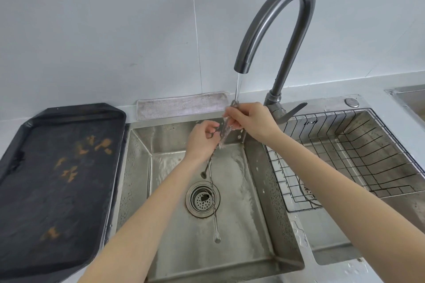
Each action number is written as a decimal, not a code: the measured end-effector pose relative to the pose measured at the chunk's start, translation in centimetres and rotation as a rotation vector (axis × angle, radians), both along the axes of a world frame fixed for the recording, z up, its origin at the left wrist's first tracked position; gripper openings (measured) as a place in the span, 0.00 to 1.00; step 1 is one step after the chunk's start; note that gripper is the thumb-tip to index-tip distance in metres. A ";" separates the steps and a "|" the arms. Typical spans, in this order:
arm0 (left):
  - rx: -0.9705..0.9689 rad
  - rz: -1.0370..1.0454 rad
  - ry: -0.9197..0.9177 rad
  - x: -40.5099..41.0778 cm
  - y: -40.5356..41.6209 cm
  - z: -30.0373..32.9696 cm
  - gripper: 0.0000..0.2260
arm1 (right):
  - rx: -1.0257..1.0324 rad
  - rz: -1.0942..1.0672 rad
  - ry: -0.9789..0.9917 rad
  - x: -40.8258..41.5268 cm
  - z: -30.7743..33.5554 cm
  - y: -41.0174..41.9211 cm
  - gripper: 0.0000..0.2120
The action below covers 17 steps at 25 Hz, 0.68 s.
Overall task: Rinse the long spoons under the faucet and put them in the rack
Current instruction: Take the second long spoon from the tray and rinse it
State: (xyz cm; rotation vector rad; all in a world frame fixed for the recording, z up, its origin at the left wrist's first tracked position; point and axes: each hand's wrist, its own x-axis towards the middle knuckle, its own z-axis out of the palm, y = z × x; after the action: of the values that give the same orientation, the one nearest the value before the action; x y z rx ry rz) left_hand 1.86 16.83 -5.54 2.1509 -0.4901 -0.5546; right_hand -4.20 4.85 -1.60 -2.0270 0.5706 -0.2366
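Over the steel sink (259, 190), with the wire rack (358, 151) to the right, the gooseneck faucet (276, 30) streams onto long spoons (212, 188) hanging steeply downward — right hand (253, 122), nearer the rack, pinches their tops, left hand (202, 140) closed around the shafts.

Two bare forearms enter from the lower edge of the frame, one at lower left, one at lower right. No sleeve, cuff or glove covers either arm as far as the frame shows. The left hand (202, 138) and right hand (250, 122), at centre frame, carry no ring, watch or bracelet on the visible surfaces. Fingernails are too small to assess.
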 end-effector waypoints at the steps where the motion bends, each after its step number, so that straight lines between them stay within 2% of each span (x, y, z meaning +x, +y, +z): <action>1: -0.038 -0.033 -0.006 -0.2 -0.3 0.4 0.12 | -0.014 -0.003 0.006 0.1 0.2 0.1 0.13; 5: -0.164 -0.108 0.048 -0.6 -1.1 1.3 0.11 | 0.008 0.008 0.003 0.0 0.9 0.1 0.14; 9: -0.274 -0.069 0.085 -1.1 -1.9 1.2 0.11 | 0.028 -0.076 -0.075 -0.4 0.9 -0.3 0.09; 12: -0.315 -0.030 0.105 -1.1 -2.6 1.1 0.09 | 0.208 -0.135 -0.183 -0.5 1.5 -0.7 0.11; 17: -0.326 -0.103 0.119 -1.2 -3.1 2.2 0.10 | 0.398 -0.058 -0.273 -0.5 2.2 -0.5 0.12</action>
State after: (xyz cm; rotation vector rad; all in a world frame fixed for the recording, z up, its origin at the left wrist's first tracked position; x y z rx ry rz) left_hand 0.68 13.73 -3.37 1.7805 -0.5847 -0.6106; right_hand -4.72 4.36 0.58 -1.5638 0.4621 -0.3947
